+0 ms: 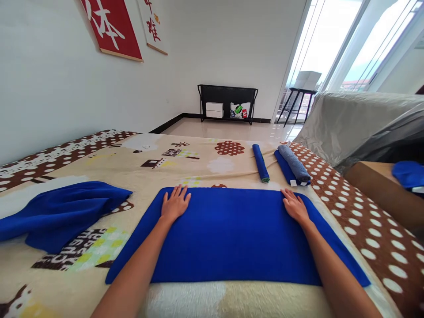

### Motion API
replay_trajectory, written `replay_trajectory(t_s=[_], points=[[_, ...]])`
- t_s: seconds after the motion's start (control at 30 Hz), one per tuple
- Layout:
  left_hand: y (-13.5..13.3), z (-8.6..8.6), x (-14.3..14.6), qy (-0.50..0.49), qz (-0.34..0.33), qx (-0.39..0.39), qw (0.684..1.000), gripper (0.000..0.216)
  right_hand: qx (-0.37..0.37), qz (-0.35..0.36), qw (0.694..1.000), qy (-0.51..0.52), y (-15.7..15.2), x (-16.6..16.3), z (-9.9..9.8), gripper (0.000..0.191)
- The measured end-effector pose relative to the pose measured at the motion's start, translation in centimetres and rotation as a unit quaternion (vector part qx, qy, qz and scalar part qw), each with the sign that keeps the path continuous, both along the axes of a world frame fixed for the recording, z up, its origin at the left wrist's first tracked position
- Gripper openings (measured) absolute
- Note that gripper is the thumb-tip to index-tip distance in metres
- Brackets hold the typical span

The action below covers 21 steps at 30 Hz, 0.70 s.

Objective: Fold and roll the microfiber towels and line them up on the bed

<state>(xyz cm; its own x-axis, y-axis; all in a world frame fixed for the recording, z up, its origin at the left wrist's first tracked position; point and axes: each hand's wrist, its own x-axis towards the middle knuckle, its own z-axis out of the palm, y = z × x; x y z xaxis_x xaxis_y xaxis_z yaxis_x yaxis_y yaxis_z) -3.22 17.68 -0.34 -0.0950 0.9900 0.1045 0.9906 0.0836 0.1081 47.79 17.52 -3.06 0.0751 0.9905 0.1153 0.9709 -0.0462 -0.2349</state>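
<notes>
A blue towel (pixel 232 234) lies spread flat on the patterned bed cover (pixel 198 163) in front of me. My left hand (pixel 175 204) rests palm down on the towel's far left corner, fingers stretched out. On the far right corner lies my right hand (pixel 294 206), also flat with its fingers extended. Neither hand holds anything.
A crumpled blue towel (pixel 62 212) lies to the left. Beyond are a rolled blue towel (pixel 261 163), another blue roll (pixel 284 168) and a grey roll (pixel 294 164). A covered piece of furniture (pixel 357 123) stands on the right, with a blue cloth (pixel 409 173) on a wooden surface. A black shelf (pixel 228 104) stands against the far wall.
</notes>
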Motion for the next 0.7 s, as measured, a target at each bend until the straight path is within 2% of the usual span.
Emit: replay_trajectory(t_s=[0.1,0.2,0.27,0.37,0.47,0.53,0.6,0.63,0.7], points=[[-1.1,1.2,-5.8,0.010,0.061,-0.011,0.998,0.059,0.002,-0.047,0.999,0.003,-0.6,4.9,0.3,0.053],[-1.2,3.1,-7.3,0.022,0.075,-0.018,0.997,0.056,0.007,-0.076,0.997,0.002,-0.8,6.2,1.1,0.051],[-0.9,4.4,-5.3,0.029,0.060,-0.010,0.998,0.055,0.019,-0.079,0.997,-0.003,-1.0,4.2,1.6,0.051],[-1.0,5.2,2.1,0.033,-0.018,0.022,0.999,0.058,0.041,-0.019,0.999,-0.012,-1.6,-3.0,2.0,0.051],[-2.6,3.9,11.6,0.028,-0.152,0.038,0.987,0.061,0.039,0.120,0.992,-0.017,-2.8,-12.0,1.4,0.056],[-3.8,2.3,16.3,0.022,-0.226,0.032,0.973,0.061,0.032,0.194,0.980,-0.018,-3.6,-16.0,0.9,0.059],[-4.7,1.0,17.8,0.015,-0.266,0.020,0.964,0.059,0.027,0.224,0.974,-0.019,-4.1,-17.0,0.5,0.060],[-4.9,0.6,17.2,0.012,-0.272,0.016,0.962,0.058,0.025,0.222,0.974,-0.020,-4.3,-16.2,0.4,0.061],[-4.9,0.2,13.7,0.010,-0.255,0.011,0.967,0.056,0.024,0.191,0.981,-0.021,-4.8,-12.3,0.3,0.060]])
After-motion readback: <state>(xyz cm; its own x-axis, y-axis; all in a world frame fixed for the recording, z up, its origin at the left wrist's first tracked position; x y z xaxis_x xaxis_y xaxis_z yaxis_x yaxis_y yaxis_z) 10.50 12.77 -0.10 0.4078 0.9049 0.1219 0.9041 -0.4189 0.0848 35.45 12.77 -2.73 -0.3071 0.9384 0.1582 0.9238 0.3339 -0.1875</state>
